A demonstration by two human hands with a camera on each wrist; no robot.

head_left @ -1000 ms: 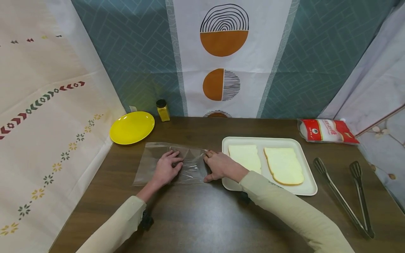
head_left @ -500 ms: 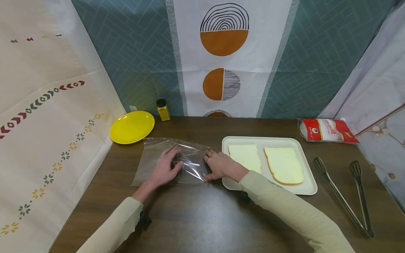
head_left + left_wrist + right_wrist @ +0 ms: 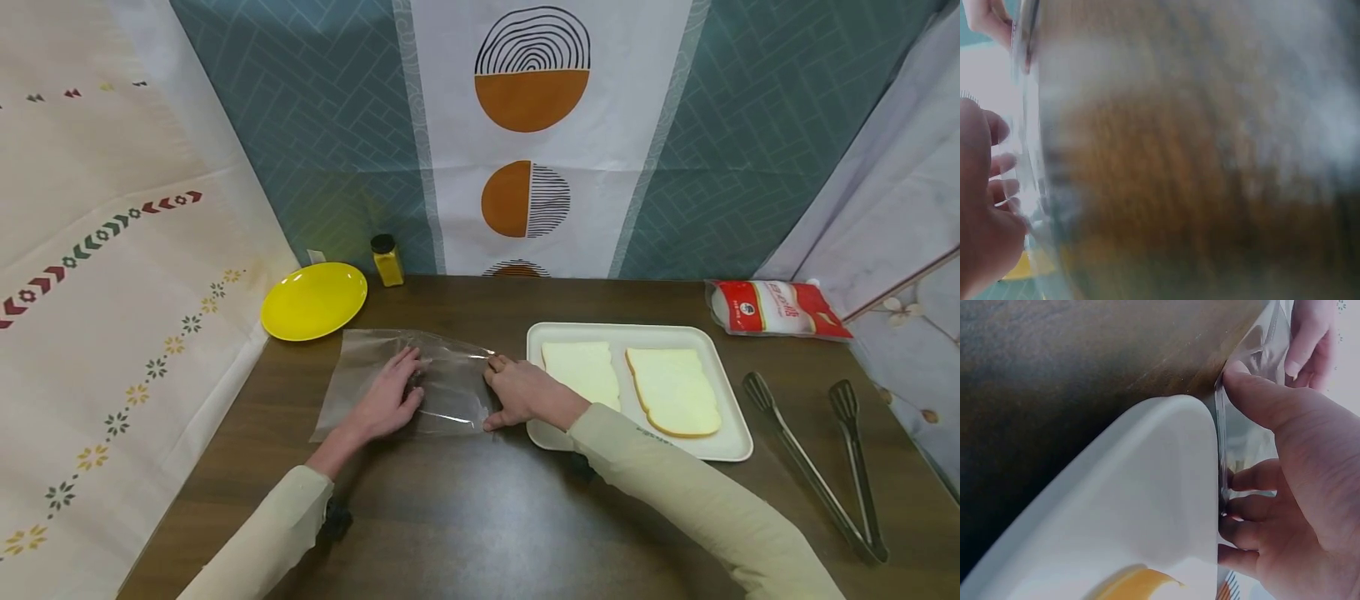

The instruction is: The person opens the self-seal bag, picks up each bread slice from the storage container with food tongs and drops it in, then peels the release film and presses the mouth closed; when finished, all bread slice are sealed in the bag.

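Note:
A clear plastic bag [image 3: 450,387] lies flat and slightly wrinkled on the brown table, left of the white tray. My left hand [image 3: 386,396] rests on the middle of the bag, its fingers extended away from me. At the bag's right end, my right hand [image 3: 525,392] is spread, thumb near the close corner and fingers near the far one. The right wrist view shows the thumb [image 3: 1244,378] and fingertips along the edge of the bag [image 3: 1250,444]. Seen from the left wrist, the left hand [image 3: 988,206] is at the frame's side and the bag is a blurred sheet.
The white tray [image 3: 536,333] with two bread slices [image 3: 675,392] stands close right of my right hand. Metal tongs [image 3: 802,467] lie at the far right, below a red and white packet [image 3: 780,310]. A yellow plate [image 3: 313,302] and a yellow, black-capped bottle [image 3: 387,262] stand at the back left.
My left hand slides slightly left and toward me over the bag, and its fingers straighten. The bag's far edge shifts and its creases change. My right hand stays in place.

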